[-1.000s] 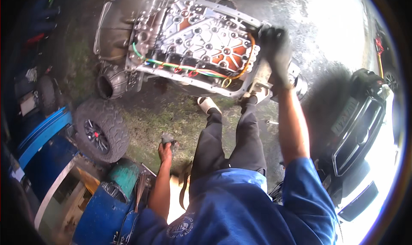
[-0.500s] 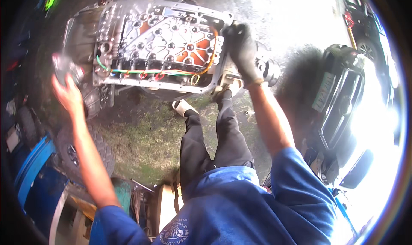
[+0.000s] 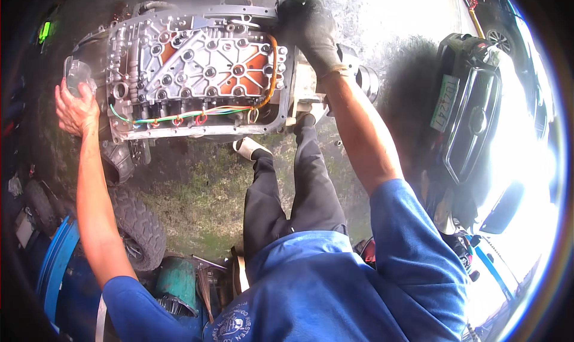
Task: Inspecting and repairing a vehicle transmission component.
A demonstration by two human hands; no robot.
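A transmission (image 3: 200, 131) lies in front of me with its underside up, its metal valve body (image 3: 218, 73) showing. Coloured wires (image 3: 185, 118) run along the near side and an orange one curves up at the right. Bare, my left hand (image 3: 79, 107) grips a clear plastic container (image 3: 78, 74) beside the housing's left end. What the container holds cannot be made out. My right hand (image 3: 311, 31) wears a dark grey glove and is at the far right corner of the housing. Its fingers are curled and dark; whether they grip the rim or a small thing is hidden.
Mossy concrete floor (image 3: 197, 192) lies below, with my light shoes (image 3: 251, 147) close to the transmission. At the lower left are a knobbly tyre (image 3: 139, 228), a green bucket (image 3: 177, 282) and a blue drum (image 3: 57, 252). A dark vehicle (image 3: 478, 120) stands to the right.
My left hand has moved down and left with the clear container. The gloved right hand has shifted up and left to the housing's far corner. The whole view has shifted slightly.
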